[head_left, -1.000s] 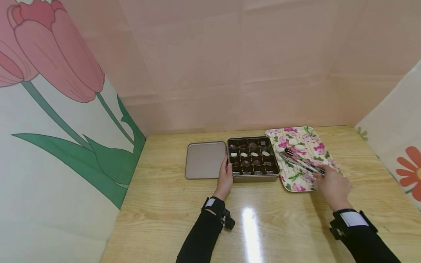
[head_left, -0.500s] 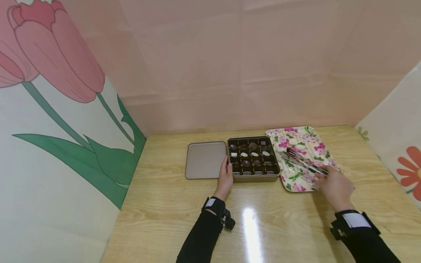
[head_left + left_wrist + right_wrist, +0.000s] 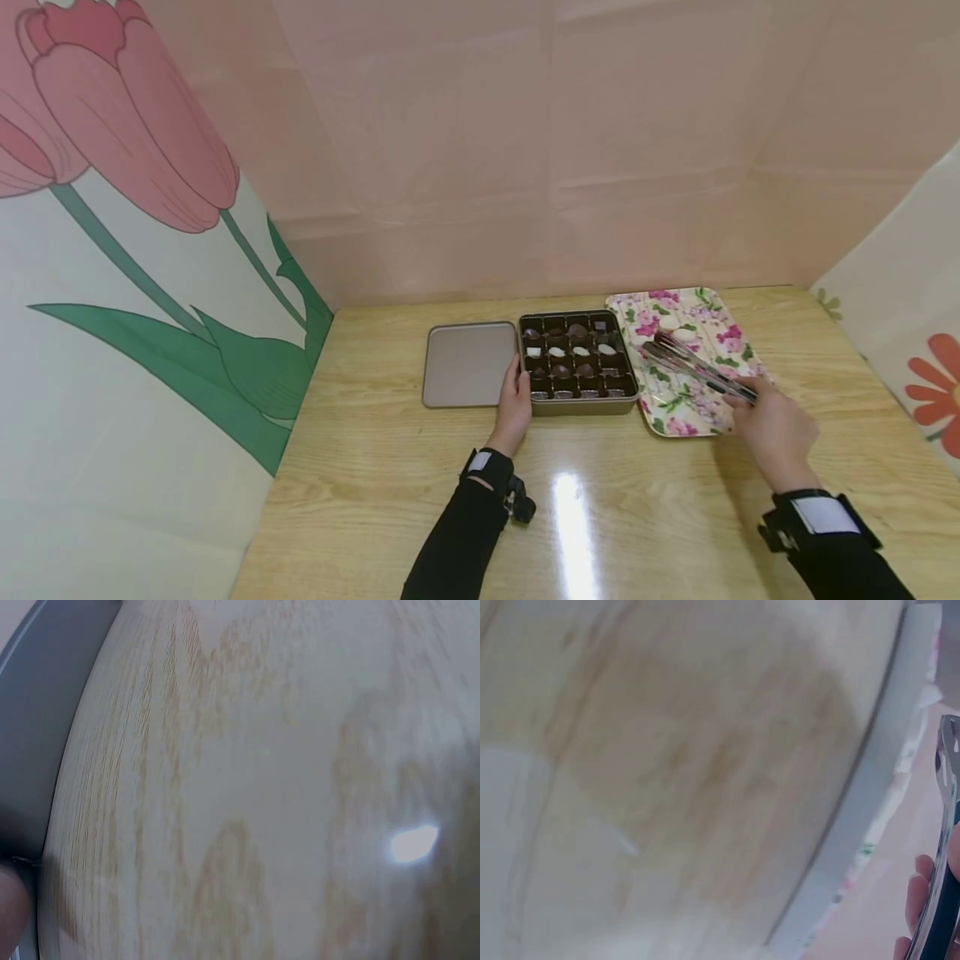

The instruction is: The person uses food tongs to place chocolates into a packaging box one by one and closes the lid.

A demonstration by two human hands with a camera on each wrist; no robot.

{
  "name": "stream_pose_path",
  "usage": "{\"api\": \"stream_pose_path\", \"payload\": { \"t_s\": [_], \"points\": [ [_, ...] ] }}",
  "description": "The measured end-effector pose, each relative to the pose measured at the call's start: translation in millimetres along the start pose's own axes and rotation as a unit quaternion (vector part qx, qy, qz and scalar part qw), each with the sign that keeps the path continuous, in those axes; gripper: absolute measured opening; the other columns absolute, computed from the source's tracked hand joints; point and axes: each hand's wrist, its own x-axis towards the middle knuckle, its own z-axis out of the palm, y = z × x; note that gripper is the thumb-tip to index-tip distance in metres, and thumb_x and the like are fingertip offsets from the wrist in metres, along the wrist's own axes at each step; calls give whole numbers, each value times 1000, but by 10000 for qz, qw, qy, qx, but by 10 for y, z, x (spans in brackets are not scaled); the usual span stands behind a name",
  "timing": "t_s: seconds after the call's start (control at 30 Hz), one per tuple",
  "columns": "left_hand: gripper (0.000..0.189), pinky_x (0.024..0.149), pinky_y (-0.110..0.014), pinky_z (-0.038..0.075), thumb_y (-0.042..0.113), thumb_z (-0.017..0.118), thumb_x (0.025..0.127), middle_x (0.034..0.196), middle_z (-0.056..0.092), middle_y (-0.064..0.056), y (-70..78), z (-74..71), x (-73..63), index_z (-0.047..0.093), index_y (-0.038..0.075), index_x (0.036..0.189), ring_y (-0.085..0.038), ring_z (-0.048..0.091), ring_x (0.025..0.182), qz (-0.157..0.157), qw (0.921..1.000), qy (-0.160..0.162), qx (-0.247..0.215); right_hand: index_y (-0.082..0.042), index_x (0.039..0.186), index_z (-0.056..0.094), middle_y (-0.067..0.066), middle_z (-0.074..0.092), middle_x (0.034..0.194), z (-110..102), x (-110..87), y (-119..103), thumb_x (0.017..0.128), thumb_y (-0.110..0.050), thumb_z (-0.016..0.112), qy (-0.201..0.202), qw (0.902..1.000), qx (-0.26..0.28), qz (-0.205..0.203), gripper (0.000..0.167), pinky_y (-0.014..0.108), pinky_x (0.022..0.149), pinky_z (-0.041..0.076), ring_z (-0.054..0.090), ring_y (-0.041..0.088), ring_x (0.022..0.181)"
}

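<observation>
My left hand (image 3: 514,410) rests against the left side of an open chocolate box (image 3: 585,408), its fingers lying straight along the wall. Dark and white chocolates (image 3: 581,352) fill most of the box's divided black insert. In my right hand (image 3: 776,433) I grip metal tongs (image 3: 697,367) with dark handles, slanting over a floral tray (image 3: 678,428). Their tips point left, near a few white chocolates (image 3: 684,335) lying on the tray. In the right wrist view, fingers (image 3: 917,900) curl around the tongs' handle.
A flat metal lid (image 3: 468,367) lies left of the box. Box and tray stand side by side near the back of the wooden table (image 3: 375,483). A pinkish backdrop (image 3: 450,167) rises behind, with flower-printed sheets on both sides.
My right hand and the tongs have shifted slightly right, drawing the tips away from the box's edge. My left hand, the box and the lid stay where they were.
</observation>
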Motion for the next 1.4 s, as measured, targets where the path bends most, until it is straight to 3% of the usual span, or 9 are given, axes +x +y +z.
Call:
{"api": "stream_pose_path", "payload": {
  "t_s": [0.17,0.5,0.97,1.4],
  "points": [
    [53,118,-44,25,33,34,110,162,22,-5,9,-14,-5,21,19,160,-24,23,147,37,10000,-33,-20,1,120,65,12,56,60,-122,-104,-204,92,-22,73,371,9975,312,-507,38,33,38,22,39,21,44],
    [54,118,-46,25,34,33,110,162,22,-7,27,-16,-13,21,18,160,-26,23,147,51,10000,-63,-11,-1,116,68,5,54,57,-190,-250,-500,86,-19,80,620,9900,511,-1157,37,32,38,21,35,16,43],
    [53,118,-45,24,35,33,110,162,23,-5,9,-8,6,21,19,160,-25,23,147,28,10000,-35,19,-2,117,68,4,53,55,-189,-268,-535,87,-22,79,644,9906,443,-1120,37,32,39,20,34,16,41],
    [54,118,-46,24,36,33,110,162,22,-5,1,-16,-3,21,20,160,-25,23,147,24,10000,-52,-11,2,117,65,17,65,71,-180,-213,-410,87,-17,78,528,9924,557,-960,38,31,36,24,41,17,44]
  ]
}}
